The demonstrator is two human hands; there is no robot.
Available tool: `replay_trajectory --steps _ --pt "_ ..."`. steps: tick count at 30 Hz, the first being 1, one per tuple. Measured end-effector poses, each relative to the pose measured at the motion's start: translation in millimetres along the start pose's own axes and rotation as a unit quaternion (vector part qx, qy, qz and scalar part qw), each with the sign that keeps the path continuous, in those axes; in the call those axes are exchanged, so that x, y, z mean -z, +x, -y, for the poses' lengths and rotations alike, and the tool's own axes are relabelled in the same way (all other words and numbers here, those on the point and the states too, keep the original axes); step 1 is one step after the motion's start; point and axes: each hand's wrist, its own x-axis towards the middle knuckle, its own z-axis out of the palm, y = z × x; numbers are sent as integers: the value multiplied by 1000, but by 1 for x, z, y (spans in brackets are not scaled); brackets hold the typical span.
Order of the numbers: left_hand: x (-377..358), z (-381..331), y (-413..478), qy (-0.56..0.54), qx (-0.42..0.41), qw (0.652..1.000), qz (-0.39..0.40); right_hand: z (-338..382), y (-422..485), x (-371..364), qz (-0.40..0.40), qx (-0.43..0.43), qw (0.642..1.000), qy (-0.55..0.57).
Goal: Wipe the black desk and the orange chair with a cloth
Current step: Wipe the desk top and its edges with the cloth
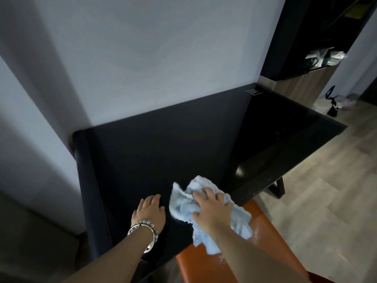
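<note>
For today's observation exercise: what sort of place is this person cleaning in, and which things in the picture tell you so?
Probably a hotel room or small flat: a black desk built against the wall, an orange chair tucked at it, and wood-look flooring beside an open wardrobe unit.

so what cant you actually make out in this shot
All from the head view:
- Black desk: any dust or dirt is lost in the dark surface.
- Small label at the desk's far corner: print too small to read.
- Orange chair: the frame edge and right arm cut most off.
- Right hand grip on the cloth: fingertips buried in folds.
- Shelf items: too dim to identify.
</note>
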Motion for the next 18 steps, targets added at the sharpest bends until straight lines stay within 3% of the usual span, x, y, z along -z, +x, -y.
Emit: replay_trajectory --steps 3,6,10,13,18 --pt "7 7 -3 21 -30 999 14 -21 5 -6 19 -23 998 -49" --pt "16 19 -6 15 -51 998 24 -52 16 3 -6 -126 991 -51" --pt "23 35 -9 21 -40 999 9 -66 41 24 -89 -319 937 108" --pt "20 43 -11 70 -21 997 15 -38 51 12 -24 -277 957 89" --pt "16 44 -5 62 -11 998 -13 27 27 -13 -27 -55 998 -3"
